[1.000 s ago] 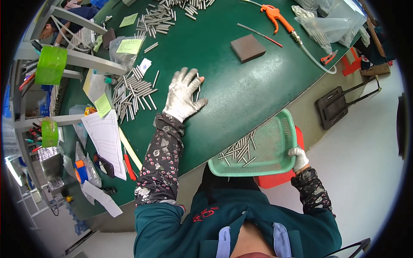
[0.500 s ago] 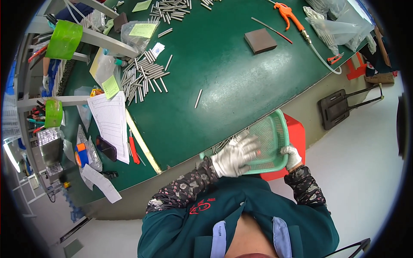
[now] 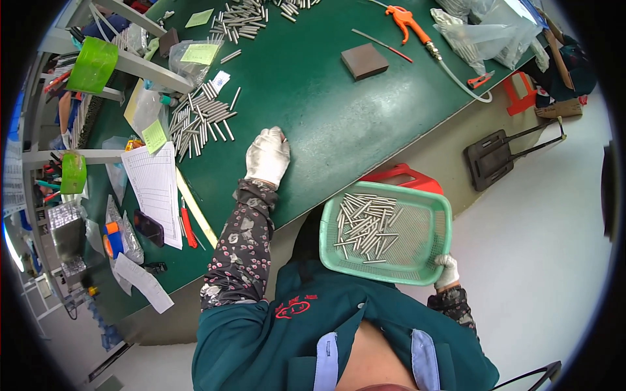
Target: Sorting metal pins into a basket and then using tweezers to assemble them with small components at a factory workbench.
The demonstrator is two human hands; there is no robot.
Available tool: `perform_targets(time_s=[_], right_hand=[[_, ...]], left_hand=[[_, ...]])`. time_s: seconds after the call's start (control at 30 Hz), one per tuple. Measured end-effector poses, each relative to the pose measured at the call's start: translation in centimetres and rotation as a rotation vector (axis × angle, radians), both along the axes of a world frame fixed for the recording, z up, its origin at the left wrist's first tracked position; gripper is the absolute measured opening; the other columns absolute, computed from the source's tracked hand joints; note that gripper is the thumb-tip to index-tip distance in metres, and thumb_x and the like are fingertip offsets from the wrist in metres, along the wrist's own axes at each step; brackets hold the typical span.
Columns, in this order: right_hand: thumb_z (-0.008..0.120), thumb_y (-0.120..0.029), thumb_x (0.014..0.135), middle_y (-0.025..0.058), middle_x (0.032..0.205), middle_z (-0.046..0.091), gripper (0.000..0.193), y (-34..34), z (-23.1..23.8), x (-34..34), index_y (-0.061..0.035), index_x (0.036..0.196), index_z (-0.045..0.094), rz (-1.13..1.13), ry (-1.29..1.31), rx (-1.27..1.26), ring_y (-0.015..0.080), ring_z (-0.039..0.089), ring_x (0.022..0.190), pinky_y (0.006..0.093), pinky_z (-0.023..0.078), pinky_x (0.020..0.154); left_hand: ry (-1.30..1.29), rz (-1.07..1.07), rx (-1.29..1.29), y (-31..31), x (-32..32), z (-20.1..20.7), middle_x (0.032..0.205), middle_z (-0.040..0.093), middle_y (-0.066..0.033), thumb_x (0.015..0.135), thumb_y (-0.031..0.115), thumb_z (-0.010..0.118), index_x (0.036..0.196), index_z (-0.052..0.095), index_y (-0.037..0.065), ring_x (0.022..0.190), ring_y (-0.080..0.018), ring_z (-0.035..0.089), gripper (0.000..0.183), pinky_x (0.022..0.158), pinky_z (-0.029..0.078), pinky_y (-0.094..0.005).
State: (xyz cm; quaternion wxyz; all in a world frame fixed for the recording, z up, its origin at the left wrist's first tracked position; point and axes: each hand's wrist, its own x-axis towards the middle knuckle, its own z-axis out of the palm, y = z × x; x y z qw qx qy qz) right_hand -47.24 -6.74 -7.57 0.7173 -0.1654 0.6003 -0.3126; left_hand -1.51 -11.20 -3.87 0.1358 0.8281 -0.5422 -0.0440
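Observation:
My left hand [image 3: 267,157], in a white glove, rests closed on the green table, near the pile of short metal rods [image 3: 203,120]. Its fingers are curled under, so whatever they hold is hidden. A lone rod lay at about this spot before and is out of sight now. My right hand [image 3: 447,271], also gloved, grips the right near corner of a light green plastic basket [image 3: 446,225]. Loose metal rods [image 3: 368,225] lie criss-cross in its left half. The basket is held off the table's front edge, before my body.
On the table [image 3: 313,143] are a dark block [image 3: 365,61], a thin red-ended tool [image 3: 383,45], an orange air gun [image 3: 409,25] with its hose and bagged parts [image 3: 486,36]. Paper sheets [image 3: 153,192] and a red-handled cutter [image 3: 188,225] lie left. A red stool [image 3: 411,176] stands behind the basket.
My left hand has left the basket and reached forward-left onto the table, closing where the lone rod lay. The basket has turned and shifted right, showing the rods inside. The view has shifted slightly.

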Motion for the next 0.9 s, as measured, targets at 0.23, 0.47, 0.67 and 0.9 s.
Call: perform_targets(time_s=[0.23,0.47,0.67,0.9], right_hand=[[0.046,-0.003,0.054,0.0064,0.068,0.049,0.026,4.0,6.3,-6.2,0.002,0.08,0.048,-0.194,0.024,-0.132,0.0172,0.046,0.062,0.0283,0.04,0.062],[0.046,-0.005,0.053,0.0154,0.093,0.051,0.042,0.4,10.4,-1.5,0.0061,0.094,0.047,-0.387,-0.264,-0.067,0.0282,0.05,0.081,0.0399,0.04,0.078],[0.047,-0.005,0.056,0.0133,0.085,0.054,0.019,-6.4,2.3,3.8,0.0026,0.073,0.052,-0.231,-0.32,-0.25,0.0252,0.051,0.073,0.0362,0.043,0.073],[0.051,-0.005,0.059,0.0032,0.064,0.05,0.003,-14.1,-1.1,11.4,-0.0034,0.061,0.051,0.009,-0.278,-0.29,0.0141,0.047,0.062,0.0266,0.04,0.064]], left_hand=[[0.626,0.03,-0.333,0.7,-5.4,3.7,0.066,0.048,-0.0095,0.068,0.004,0.053,0.076,0.045,0.003,0.056,-0.0192,0.05,0.011,0.053,0.042,-0.0287],[0.63,-0.663,-0.53,-1.8,-13.1,10.1,0.067,0.046,-0.0086,0.064,-0.003,0.054,0.08,0.045,0.004,0.056,-0.022,0.048,0.02,0.053,0.041,-0.0274],[0.153,-0.505,-0.432,-2.1,-12.2,10.9,0.082,0.05,-0.0098,0.058,0.006,0.059,0.086,0.046,0.003,0.077,-0.0254,0.05,0.031,0.067,0.041,-0.0346],[-0.085,0.058,-0.307,6.0,-0.5,9.1,0.089,0.052,-0.0115,0.053,0.008,0.061,0.087,0.05,0.001,0.084,-0.028,0.049,0.036,0.074,0.041,-0.0354]])
